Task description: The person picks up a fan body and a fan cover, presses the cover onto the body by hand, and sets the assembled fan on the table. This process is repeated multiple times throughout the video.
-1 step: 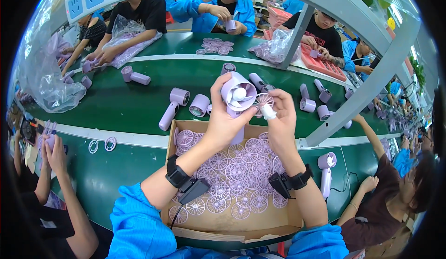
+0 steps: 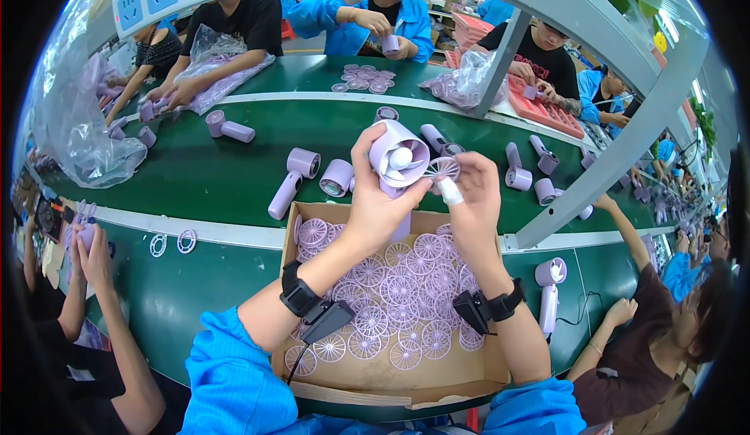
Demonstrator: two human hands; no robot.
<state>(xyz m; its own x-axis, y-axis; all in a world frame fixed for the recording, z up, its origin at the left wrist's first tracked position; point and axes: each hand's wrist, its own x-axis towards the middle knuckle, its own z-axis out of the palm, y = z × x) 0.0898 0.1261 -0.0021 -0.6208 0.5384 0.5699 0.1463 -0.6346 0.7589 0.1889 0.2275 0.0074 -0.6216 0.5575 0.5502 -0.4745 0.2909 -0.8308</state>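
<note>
My left hand [image 2: 379, 193] is wrapped round a purple handheld fan [image 2: 383, 150], its open front with white blades tilted up toward me. Between the thumb and fingers of my right hand [image 2: 475, 201] is a round spoked purple fan grille [image 2: 444, 170], close beside the right rim of the fan's head. A white wrapping [image 2: 451, 191] covers the tip of my right thumb. Below both hands stands a cardboard box [image 2: 367, 389] holding many loose purple grilles [image 2: 400, 287]. The fan's handle is partly hidden behind my left hand.
Several purple fans [image 2: 303, 163] lie on the green conveyor [image 2: 219, 154] beyond the box. Two rings [image 2: 186, 240] lie at the left, and a fan with a cable [image 2: 551, 279] at the right. A metal post [image 2: 609, 138] slants across the right. Co-workers sit around.
The grille in my right hand has tilted flatter, and the right fingers have shifted slightly. My left hand and the fan are almost unmoved.
</note>
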